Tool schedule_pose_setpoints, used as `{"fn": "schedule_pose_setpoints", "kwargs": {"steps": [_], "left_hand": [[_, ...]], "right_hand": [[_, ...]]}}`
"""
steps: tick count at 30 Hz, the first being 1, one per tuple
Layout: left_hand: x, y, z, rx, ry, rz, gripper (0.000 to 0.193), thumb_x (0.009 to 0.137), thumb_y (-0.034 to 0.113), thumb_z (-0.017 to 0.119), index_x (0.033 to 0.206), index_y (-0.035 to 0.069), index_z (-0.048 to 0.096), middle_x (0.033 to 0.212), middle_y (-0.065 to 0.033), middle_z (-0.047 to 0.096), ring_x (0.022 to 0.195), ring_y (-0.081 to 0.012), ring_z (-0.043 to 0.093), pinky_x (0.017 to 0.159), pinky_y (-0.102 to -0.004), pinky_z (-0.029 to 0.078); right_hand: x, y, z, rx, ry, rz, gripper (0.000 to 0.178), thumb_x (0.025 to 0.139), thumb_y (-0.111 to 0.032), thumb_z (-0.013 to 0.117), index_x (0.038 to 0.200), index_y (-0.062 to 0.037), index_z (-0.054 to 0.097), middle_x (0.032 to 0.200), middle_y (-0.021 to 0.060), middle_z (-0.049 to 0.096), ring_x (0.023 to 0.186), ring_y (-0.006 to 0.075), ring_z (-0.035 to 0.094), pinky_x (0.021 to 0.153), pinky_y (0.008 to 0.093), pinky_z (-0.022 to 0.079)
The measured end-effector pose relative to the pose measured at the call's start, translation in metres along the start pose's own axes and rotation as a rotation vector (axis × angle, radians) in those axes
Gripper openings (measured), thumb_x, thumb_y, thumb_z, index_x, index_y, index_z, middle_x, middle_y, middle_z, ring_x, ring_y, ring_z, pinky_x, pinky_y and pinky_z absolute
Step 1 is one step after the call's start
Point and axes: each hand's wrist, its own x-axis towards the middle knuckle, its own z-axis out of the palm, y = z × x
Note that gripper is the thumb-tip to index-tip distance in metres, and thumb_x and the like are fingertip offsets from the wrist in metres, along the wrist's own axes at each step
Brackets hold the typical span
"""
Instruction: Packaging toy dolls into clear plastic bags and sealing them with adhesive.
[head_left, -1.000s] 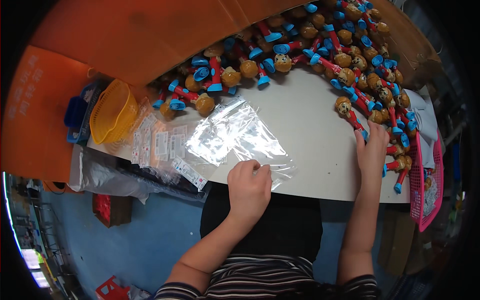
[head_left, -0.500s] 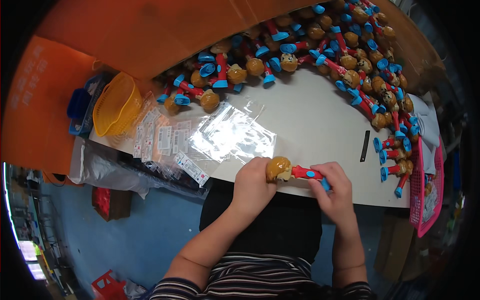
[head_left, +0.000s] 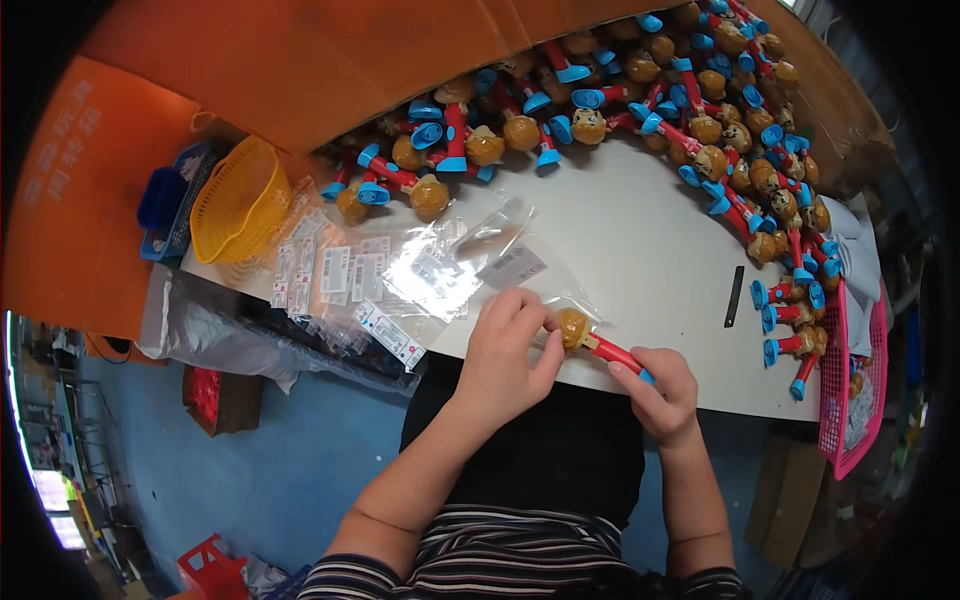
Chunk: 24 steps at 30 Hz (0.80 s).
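Note:
My right hand (head_left: 662, 395) grips a toy figure by the blue end of its red stem (head_left: 612, 352). The toy's round, glossy brown head (head_left: 573, 327) points left, toward my left hand (head_left: 515, 350). The fingers of that hand are pinched at the near edge of a clear plastic bag (head_left: 555, 278) with a printed label, right beside the head. How far the head is inside the bag, I cannot tell. More clear bags (head_left: 430, 275) lie stacked just beyond my left hand, with several small printed labels (head_left: 338, 272) to their left.
A large heap of similar toys (head_left: 480, 145) curves along the back and right of the white table (head_left: 640, 230). A dark flat strip (head_left: 734, 297) lies at right, near a pink basket (head_left: 850, 400). Far left stand a yellow basket (head_left: 240, 205) and blue bins (head_left: 160, 205).
My left hand has left the toy's head and now pinches a clear bag, raised from the stack. My right hand has shifted slightly right and down, tilting the toy.

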Motion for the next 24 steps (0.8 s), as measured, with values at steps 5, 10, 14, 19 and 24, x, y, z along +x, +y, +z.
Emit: {"fn": "schedule_pose_setpoints", "kwargs": {"steps": [5, 10, 14, 19, 24], "left_hand": [[0.002, 0.003, -0.004, 0.042, 0.024, 0.040, 0.011, 0.075, 0.005, 0.066, 0.083, 0.003, 0.058, 0.097, -0.0137, 0.056, 0.093, -0.0330, 0.054, 0.083, -0.0387, 0.044], [0.001, 0.005, -0.004, 0.049, 0.039, 0.070, 0.011, 0.075, 0.004, 0.066, 0.083, 0.002, 0.058, 0.100, -0.0145, 0.055, 0.093, -0.0321, 0.055, 0.084, -0.0371, 0.044], [0.003, 0.000, -0.005, -0.002, 0.025, 0.151, 0.012, 0.078, 0.004, 0.064, 0.087, 0.002, 0.057, 0.113, -0.0180, 0.055, 0.107, -0.0350, 0.056, 0.093, -0.0397, 0.043], [0.001, 0.009, -0.001, -0.201, -0.090, 0.004, 0.014, 0.081, 0.004, 0.063, 0.093, 0.001, 0.057, 0.120, -0.0197, 0.053, 0.119, -0.0433, 0.050, 0.101, -0.0492, 0.039], [0.002, 0.020, 0.009, -0.003, -0.129, 0.208, 0.013, 0.083, 0.004, 0.063, 0.094, 0.003, 0.055, 0.123, -0.0181, 0.054, 0.129, -0.0470, 0.046, 0.108, -0.0601, 0.030]], "right_hand": [[-0.003, -0.007, 0.014, 0.001, 0.204, 0.184, 0.031, 0.069, 0.012, 0.072, 0.097, -0.0025, 0.072, 0.098, 0.0162, 0.065, 0.081, 0.0288, 0.064, 0.069, 0.0320, 0.054], [0.001, -0.013, 0.023, 0.052, 0.213, 0.241, 0.036, 0.064, 0.012, 0.073, 0.096, -0.0038, 0.073, 0.097, 0.0147, 0.066, 0.080, 0.0282, 0.065, 0.067, 0.0336, 0.054], [0.000, -0.016, 0.026, 0.089, 0.155, 0.073, 0.033, 0.063, 0.009, 0.072, 0.094, -0.0033, 0.074, 0.100, 0.0147, 0.068, 0.077, 0.0273, 0.065, 0.065, 0.0336, 0.053], [0.002, -0.017, 0.028, 0.031, 0.269, 0.182, 0.032, 0.064, 0.011, 0.073, 0.093, -0.0014, 0.072, 0.099, 0.0160, 0.067, 0.079, 0.0284, 0.064, 0.067, 0.0332, 0.053], [0.004, -0.026, 0.030, 0.021, 0.232, 0.140, 0.026, 0.071, 0.014, 0.073, 0.094, 0.0019, 0.069, 0.100, 0.0170, 0.066, 0.084, 0.0289, 0.065, 0.072, 0.0330, 0.054]]}}
